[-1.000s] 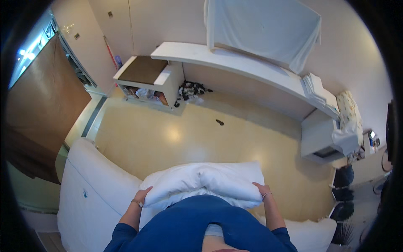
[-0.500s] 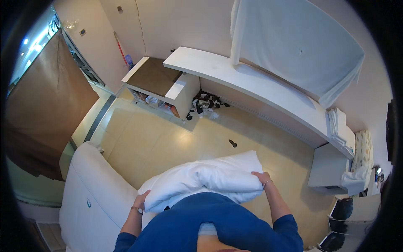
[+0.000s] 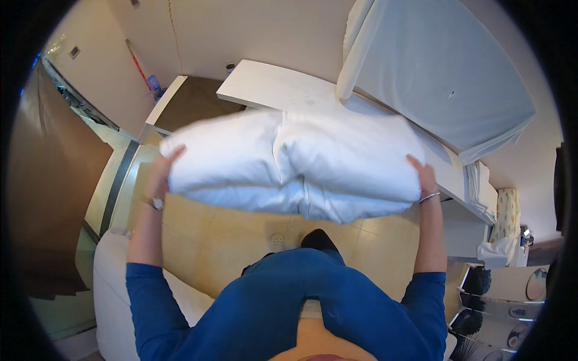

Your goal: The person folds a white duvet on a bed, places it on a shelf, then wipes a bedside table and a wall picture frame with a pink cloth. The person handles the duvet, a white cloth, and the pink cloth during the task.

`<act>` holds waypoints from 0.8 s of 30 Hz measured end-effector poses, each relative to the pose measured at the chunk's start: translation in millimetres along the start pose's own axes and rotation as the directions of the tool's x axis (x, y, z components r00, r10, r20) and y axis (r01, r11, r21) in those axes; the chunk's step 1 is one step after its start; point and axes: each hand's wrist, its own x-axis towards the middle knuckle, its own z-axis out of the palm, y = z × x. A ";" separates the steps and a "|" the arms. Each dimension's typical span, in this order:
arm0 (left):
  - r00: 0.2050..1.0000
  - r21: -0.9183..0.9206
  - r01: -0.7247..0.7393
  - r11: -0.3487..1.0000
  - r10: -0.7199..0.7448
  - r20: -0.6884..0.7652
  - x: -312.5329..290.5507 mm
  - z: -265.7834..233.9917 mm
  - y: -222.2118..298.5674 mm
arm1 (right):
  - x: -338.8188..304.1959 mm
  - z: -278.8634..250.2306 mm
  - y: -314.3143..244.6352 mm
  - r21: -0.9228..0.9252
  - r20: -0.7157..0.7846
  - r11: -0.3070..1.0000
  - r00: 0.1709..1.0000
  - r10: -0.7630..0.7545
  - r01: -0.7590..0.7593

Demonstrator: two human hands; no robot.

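Pillow (image 3: 295,165) is up in the air, left hand (image 3: 161,171) and right hand (image 3: 423,174) clamped on its ends; it sags mid-way, so a loose grip might drop it onto the floor (image 3: 198,228).

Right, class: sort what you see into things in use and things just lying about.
In use:
pillow, held up by both ends
left hand
right hand

Lying about:
white counter
draped sheet
brown cabinet
folded linen
white mattress
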 end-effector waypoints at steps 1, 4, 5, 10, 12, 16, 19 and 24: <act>0.993 -0.055 -0.111 0.992 0.113 0.041 14.9 -1.0 36.1 | 1.1 8.2 -29.5 0.067 -0.012 0.997 1.000 -0.027 0.028; 0.933 -0.105 -0.351 0.931 0.357 0.050 77.0 -10.4 107.4 | 18.7 12.8 -67.6 0.264 0.007 0.948 0.982 -0.187 0.179; 0.929 -0.126 -0.358 0.925 0.366 0.051 96.1 -11.7 126.2 | 29.0 17.0 -66.5 0.272 -0.029 0.942 0.980 -0.196 0.196; 0.905 -0.037 -0.417 0.908 0.419 0.067 245.0 -5.6 132.2 | 124.2 50.0 12.1 0.242 -0.201 0.952 0.970 -0.139 0.187; 0.930 0.010 -0.345 0.938 0.341 0.138 311.5 14.7 93.0 | 169.5 54.5 81.6 0.248 -0.148 0.966 0.988 -0.033 0.070; 0.988 0.414 -0.043 0.909 -0.021 0.150 426.5 71.5 -13.5 | 252.6 101.3 232.0 0.281 -0.194 0.949 0.960 0.203 -0.144; 0.992 0.240 0.107 0.965 -0.118 0.033 463.3 72.6 -78.5 | 285.3 127.0 225.8 0.293 -0.132 0.909 0.929 0.346 -0.297; 0.909 0.210 0.338 0.917 -0.376 0.179 508.1 62.1 -79.6 | 288.5 99.9 213.1 0.199 -0.050 0.888 0.901 0.432 -0.415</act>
